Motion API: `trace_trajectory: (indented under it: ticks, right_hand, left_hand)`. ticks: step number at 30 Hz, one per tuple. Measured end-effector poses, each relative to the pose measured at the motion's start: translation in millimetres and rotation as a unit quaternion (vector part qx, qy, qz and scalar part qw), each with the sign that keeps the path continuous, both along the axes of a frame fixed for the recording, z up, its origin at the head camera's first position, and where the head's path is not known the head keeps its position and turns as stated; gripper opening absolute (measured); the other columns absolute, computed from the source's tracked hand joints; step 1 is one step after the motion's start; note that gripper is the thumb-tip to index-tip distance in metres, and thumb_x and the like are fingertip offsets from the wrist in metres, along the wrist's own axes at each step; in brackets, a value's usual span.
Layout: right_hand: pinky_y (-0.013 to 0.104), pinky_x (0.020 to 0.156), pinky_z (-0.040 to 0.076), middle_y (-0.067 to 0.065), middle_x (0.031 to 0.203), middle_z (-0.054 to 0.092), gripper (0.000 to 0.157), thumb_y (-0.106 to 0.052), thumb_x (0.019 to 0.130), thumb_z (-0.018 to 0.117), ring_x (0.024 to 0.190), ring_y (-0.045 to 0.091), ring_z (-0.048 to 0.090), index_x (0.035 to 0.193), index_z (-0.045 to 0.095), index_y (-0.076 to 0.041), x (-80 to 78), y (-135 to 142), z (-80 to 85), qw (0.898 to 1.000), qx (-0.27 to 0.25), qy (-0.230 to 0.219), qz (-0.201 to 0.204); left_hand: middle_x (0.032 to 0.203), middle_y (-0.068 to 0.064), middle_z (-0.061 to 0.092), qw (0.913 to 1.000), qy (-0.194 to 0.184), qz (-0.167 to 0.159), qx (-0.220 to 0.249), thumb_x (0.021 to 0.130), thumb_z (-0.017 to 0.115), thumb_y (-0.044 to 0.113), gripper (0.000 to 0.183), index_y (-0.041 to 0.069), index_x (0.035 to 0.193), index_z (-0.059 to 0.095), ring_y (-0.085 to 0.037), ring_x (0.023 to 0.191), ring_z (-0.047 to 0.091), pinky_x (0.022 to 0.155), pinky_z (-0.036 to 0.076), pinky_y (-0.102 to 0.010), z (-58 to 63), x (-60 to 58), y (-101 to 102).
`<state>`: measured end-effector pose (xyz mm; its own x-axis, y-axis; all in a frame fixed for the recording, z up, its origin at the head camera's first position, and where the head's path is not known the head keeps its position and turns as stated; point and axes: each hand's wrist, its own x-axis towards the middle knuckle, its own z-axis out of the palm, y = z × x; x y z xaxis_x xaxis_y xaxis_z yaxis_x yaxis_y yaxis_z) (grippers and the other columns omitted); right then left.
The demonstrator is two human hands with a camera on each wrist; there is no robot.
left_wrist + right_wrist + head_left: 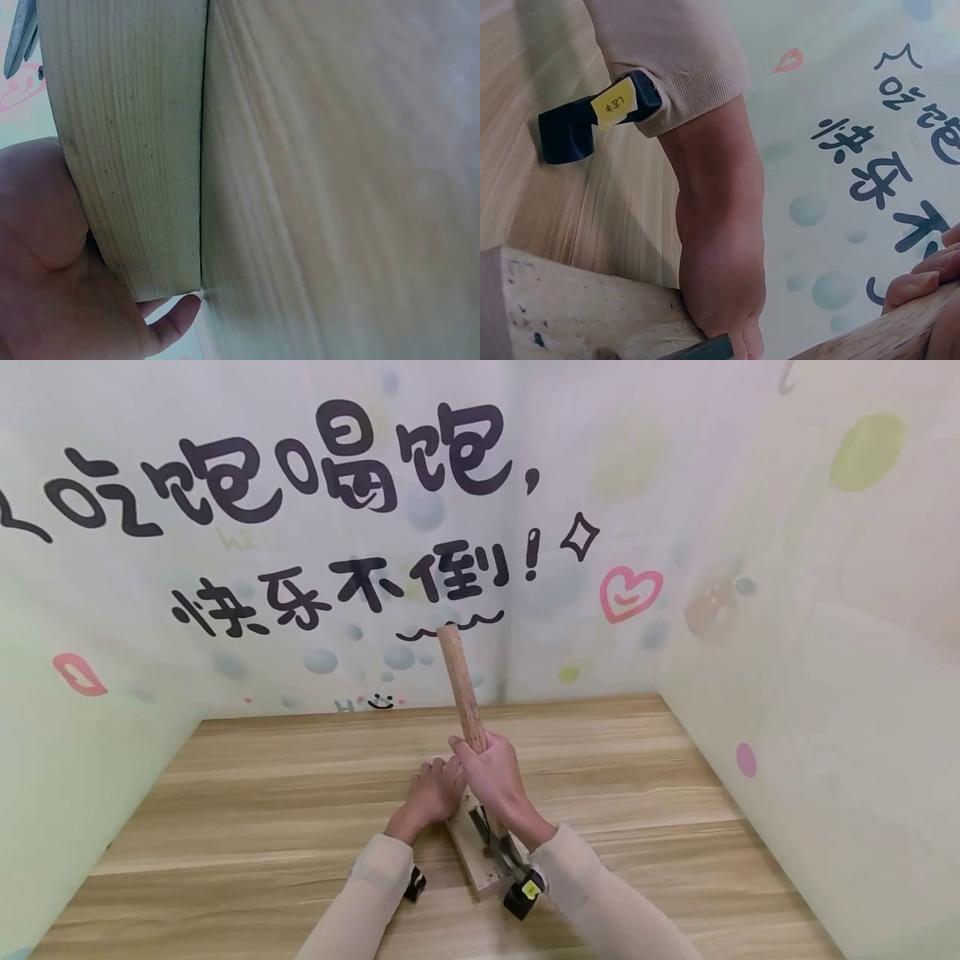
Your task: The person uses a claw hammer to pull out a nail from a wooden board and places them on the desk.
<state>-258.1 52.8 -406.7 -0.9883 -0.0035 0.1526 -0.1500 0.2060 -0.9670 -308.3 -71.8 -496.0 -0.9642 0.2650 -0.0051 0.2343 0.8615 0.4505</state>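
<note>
A pale wooden block point(467, 850) lies on the table, its side grain filling much of the left wrist view. My left hand point(437, 793) holds the block's far end, palm against its upper face and fingers bent around the end. The handle of a claw hammer point(461, 685) is gripped by my right hand point(497, 777), slanting up and away from me. Its metal head overlaps the block's near part in the head view. Grey claw prongs point(21, 37) show in the left wrist view, close to a small nail-like tip point(41, 73). Dark marks dot the block's face.
The wood-grain table point(285, 827) is bounded by a back wall point(570, 643) with printed lettering and by side walls. Black wrist devices, one with a yellow label point(531, 889), sit at both sleeve cuffs.
</note>
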Motion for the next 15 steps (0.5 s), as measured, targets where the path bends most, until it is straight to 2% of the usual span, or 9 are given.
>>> trace_trajectory:
  ticks: [15]
  right_hand:
    - [0.023, 0.039, 0.031, -0.006, 0.048, 0.039, 0.034, -0.031, 0.095, 0.064, 0.041, 0.009, 0.039, 0.071, 0.053, -0.010, 9.4, 10.7, -2.7, 0.998, -0.048, 0.015, 0.031]
  left_hand:
    - [0.125, -0.023, 0.054, 0.9999, 0.008, 0.001, 0.006, 0.106, 0.039, 0.030, 0.045, 0.013, 0.147, 0.043, -0.041, 0.114, 0.048, 0.095, 0.038, -0.059, -4.0, -0.4, 0.4]
